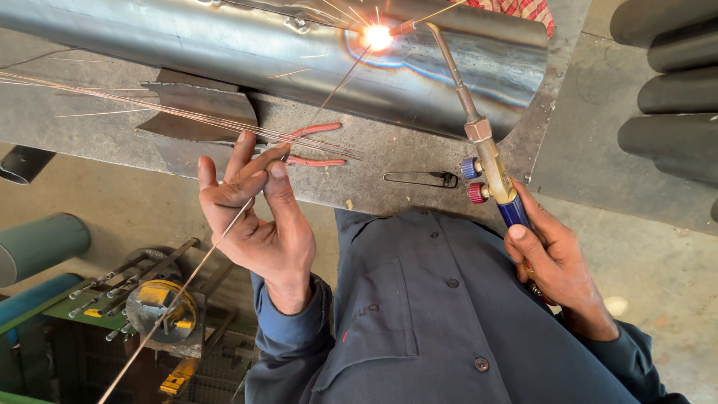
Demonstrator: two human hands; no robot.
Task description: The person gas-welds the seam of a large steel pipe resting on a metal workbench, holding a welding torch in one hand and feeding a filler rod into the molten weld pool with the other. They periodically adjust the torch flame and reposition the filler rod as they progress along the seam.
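Hands first. Left hand raised palm-up over the bench edge, thumb and index pinching a thin filler rod; other fingers fanned out loose. Rod running diagonally, from lower left past the hand up to the glowing weld spot, tip at or just short of the glow, hard to tell through the glare. Right hand wrapped shut round the blue handle of a gas torch, thumb along the top. Torch: brass body, one blue and one red valve knob just ahead of the grip, thin bent neck reaching up-left, nozzle right at the bright spot. Sparks flying off it in short streaks.

Weld spot sitting on a shiny sheet-metal tube lying lengthwise across the steel workbench; heat tint ringed blue and brown around the glow. Bundle of spare thin rods lying across a curved dark metal scrap, left of the hands, fanning out toward the left edge. Two reddish bent pieces on the bench just beyond the left fingertips. Black wire clip flat on the bench between the hands. Blue-grey work shirt filling the bottom centre. Dark pipes stacked far right, well apart. Green frame with a yellow-capped round part down at lower left, below bench level.
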